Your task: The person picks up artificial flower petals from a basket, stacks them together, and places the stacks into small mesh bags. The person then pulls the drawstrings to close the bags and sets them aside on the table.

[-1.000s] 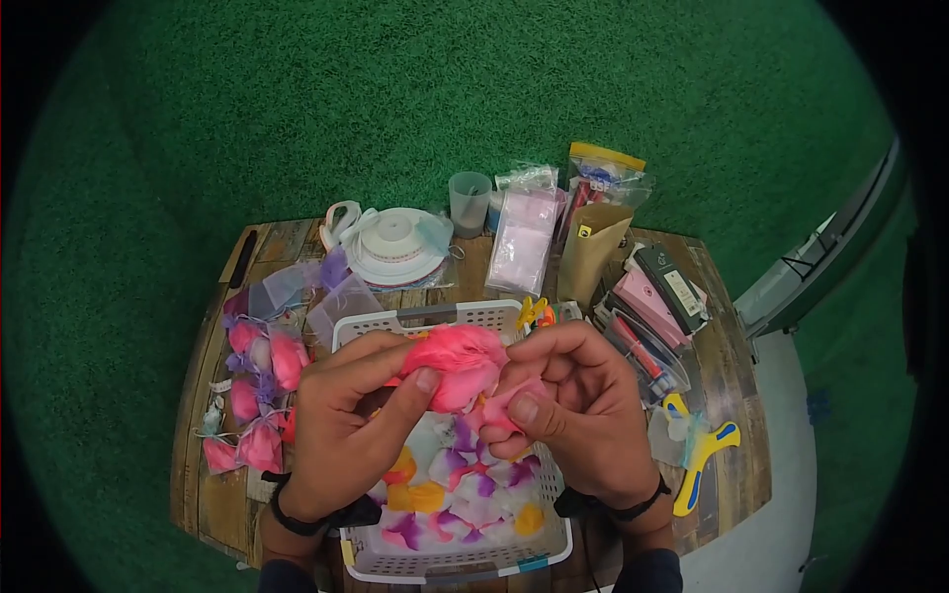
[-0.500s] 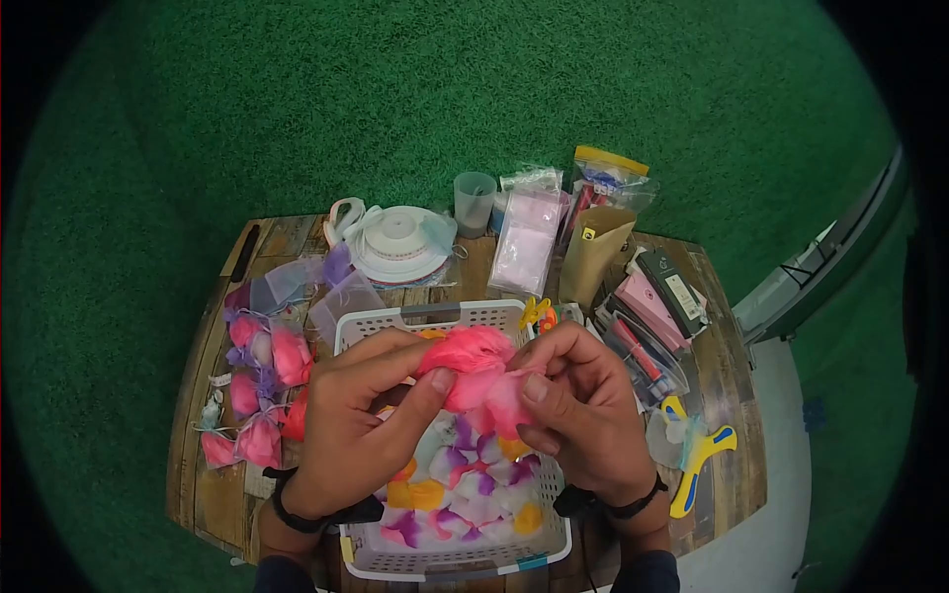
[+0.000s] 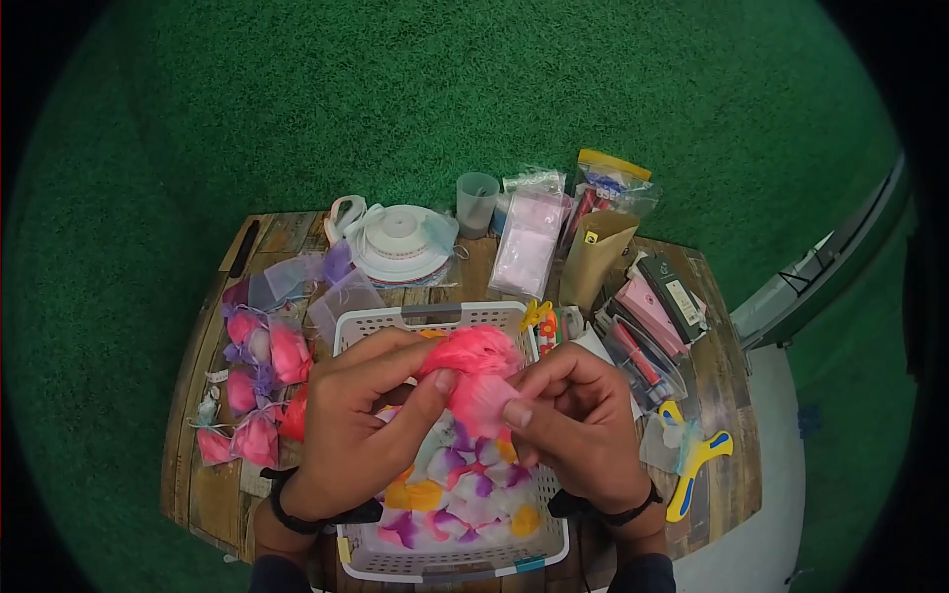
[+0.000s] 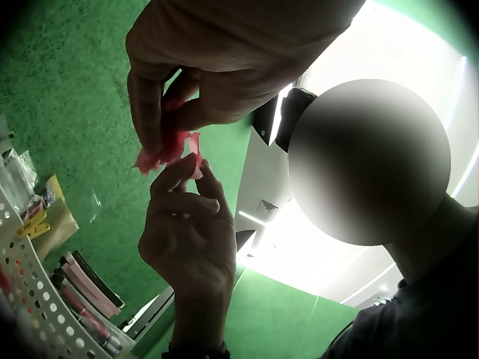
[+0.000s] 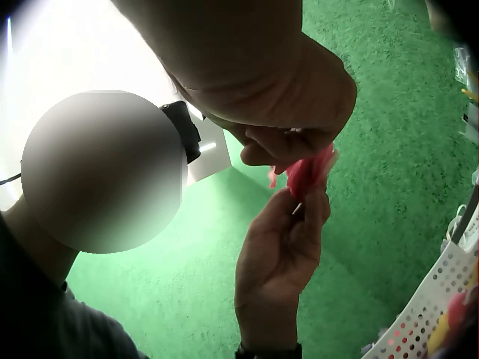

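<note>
At frame centre, right hand (image 3: 583, 430), fingers clamped on a petal (image 3: 481, 403), has shifted toward the bundle (image 3: 474, 351) clamped in left hand (image 3: 361, 430), suggesting gathering.

We see a vivid pink petal bundle (image 3: 476, 354), loose purple-and-white petals (image 3: 482, 482), a white basket (image 3: 415, 570) patterned with holes, a brown, wood-grained tabletop (image 3: 730, 395) and green turf (image 3: 395, 99).
</note>
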{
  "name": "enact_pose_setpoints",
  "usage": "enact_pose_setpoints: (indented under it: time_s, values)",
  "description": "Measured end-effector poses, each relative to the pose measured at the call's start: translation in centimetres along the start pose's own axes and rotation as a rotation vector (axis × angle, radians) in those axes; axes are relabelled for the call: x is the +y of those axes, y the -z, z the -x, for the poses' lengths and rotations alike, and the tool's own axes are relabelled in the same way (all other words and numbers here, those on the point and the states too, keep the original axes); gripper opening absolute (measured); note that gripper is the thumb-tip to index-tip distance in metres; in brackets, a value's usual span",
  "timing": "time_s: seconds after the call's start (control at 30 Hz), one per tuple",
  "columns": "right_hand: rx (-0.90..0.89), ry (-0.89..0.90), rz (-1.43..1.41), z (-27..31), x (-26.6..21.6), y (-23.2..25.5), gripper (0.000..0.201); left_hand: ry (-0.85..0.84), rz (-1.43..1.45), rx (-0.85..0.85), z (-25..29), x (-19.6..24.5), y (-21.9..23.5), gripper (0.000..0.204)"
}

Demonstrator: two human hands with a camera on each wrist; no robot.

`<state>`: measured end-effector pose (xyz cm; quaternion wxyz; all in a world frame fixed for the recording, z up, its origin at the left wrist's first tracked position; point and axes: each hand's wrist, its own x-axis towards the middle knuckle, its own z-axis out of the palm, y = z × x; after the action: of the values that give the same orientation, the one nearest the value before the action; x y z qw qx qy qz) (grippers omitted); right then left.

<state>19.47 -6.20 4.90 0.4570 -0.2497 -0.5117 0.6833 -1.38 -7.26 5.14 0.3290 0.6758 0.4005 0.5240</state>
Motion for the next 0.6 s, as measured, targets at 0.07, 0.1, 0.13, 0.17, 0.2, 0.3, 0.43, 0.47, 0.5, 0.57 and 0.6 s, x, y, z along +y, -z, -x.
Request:
enact_pose_setpoints:
  time_s: [0.07,0.1,0.13,0.17,0.2,0.3,0.43,0.47,0.5,0.57,0.6]
  values:
    - [0.03,-0.001,0.033,0.0,0.2,-0.5,0.01,-0.022,-0.017,-0.006,0.0,-0.1,0.0,0.025]
    - [0.063,-0.001,0.063,-0.1,0.3,-0.7,0.01,-0.02,-0.017,-0.006,0.1,-0.1,0.0,0.025]
    - [0.065,-0.002,0.061,-0.1,0.4,-0.8,0.01,-0.021,-0.011,-0.009,0.2,-0.2,0.0,0.025]
    - [0.111,0.027,0.118,-0.2,0.5,-0.9,0.01,-0.022,-0.005,-0.014,0.3,-0.2,0.0,0.024]
    - [0.159,0.055,0.175,-0.2,0.5,-1.0,0.01,-0.02,-0.005,-0.017,0.3,-0.1,-0.1,0.024]
    - [0.219,0.156,0.308,-0.4,0.8,-0.9,0.01,0.01,-0.013,-0.041,0.1,0.4,-0.2,0.024]
    - [0.233,0.158,0.33,-0.6,1.0,-0.8,0.011,0.044,0.022,-0.064,0.2,0.4,-0.2,0.025]
    - [0.228,0.168,0.334,-0.6,1.2,-0.7,0.012,0.039,0.045,-0.066,0.3,0.3,-0.2,0.026]
    - [0.224,0.178,0.338,-0.7,1.3,-0.7,0.012,0.042,0.045,-0.068,0.3,0.3,-0.3,0.026]
    - [0.23,0.192,0.333,-0.8,1.2,-0.9,0.013,0.002,0.035,-0.048,0.3,0.1,-0.5,0.029]
    - [0.234,0.209,0.33,-0.9,1.2,-0.9,0.013,0.005,0.036,-0.051,0.3,0.2,-0.6,0.029]
